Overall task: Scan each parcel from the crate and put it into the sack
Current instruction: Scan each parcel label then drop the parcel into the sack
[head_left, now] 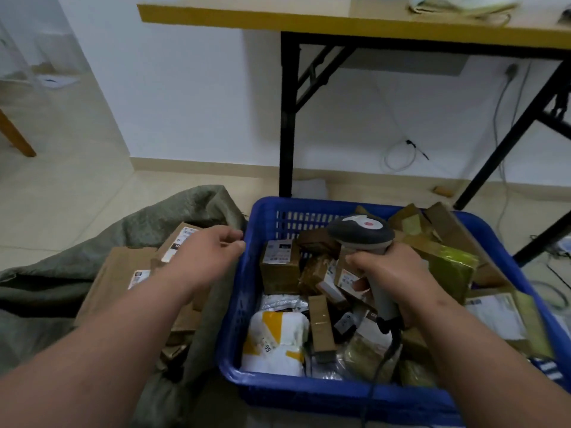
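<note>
A blue plastic crate sits on the floor, filled with several parcels: cardboard boxes, a white and yellow mailer bag and green-wrapped packets. To its left lies an open grey-green sack with several cardboard parcels inside. My right hand grips the handle of a grey barcode scanner above the crate. My left hand hovers empty between the sack and the crate's left wall, fingers loosely curled near the rim.
A folding table with a yellow edge and black legs stands behind the crate against a white wall. Cables hang and coil near the wall and floor at right. Tiled floor extends to the left.
</note>
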### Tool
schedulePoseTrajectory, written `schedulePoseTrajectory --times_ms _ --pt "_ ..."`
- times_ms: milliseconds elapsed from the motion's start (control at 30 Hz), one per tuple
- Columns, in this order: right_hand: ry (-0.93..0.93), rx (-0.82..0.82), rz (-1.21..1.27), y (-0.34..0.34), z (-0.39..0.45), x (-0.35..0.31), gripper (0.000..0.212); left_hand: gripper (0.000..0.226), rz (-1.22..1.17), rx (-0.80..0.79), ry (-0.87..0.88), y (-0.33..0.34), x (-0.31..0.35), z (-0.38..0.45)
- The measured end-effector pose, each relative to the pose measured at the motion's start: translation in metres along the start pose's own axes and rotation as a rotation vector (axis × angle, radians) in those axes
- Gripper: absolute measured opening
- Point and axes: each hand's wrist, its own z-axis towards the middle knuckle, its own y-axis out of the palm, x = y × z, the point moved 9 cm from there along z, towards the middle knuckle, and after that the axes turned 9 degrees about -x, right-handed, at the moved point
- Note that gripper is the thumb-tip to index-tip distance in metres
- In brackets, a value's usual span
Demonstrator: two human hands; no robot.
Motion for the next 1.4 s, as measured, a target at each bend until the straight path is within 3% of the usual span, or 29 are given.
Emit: schedulePoseTrajectory --times_ms 200,433,600,767,900,1033,1100,1200,1400 --pt "0.101 0.072 -0.277 -0.057 0.022 0.036 0.014 0.027 -0.075 -0.145 0.045 0.074 0.039 0.018" --pt "0.103 0.142 -0.258 -0.096 0.038 0.058 0.023 0.032 -0.185 -0.406 -0.052 0.164 0.054 0.036" --pt "0.216 -0.017 -0.358 -0.089 0.047 0.078 0.018 0.014 -0.355 -0.48 -0.261 0.214 0.042 0.037" --pt "0.262 -0.111 -0.478 -0.066 0.053 0.091 0.02 0.012 -0.602 -0.568 -0.494 0.274 0.027 0.022" --pt "0.31 -0.179 -0.417 -0.057 0.052 0.096 0.02 0.034 -0.829 -0.662 -0.603 0.311 0.031 0.016" --pt "0.253 -0.261 -0.246 -0.04 0.048 0.092 0.014 0.053 -0.985 -0.688 -0.621 0.325 0.034 0.019" --pt "0.239 -0.287 -0.103 -0.03 0.045 0.093 0.021 0.057 -1.006 -0.668 -0.64 0.323 0.029 0.019" --pt "0.242 -0.325 0.038 -0.014 0.041 0.093 0.03 0.039 -0.934 -0.579 -0.676 0.31 0.017 0.02" --pt "0.223 -0.274 0.135 -0.022 0.043 0.081 0.01 0.023 -0.915 -0.408 -0.636 0.258 -0.001 0.024"
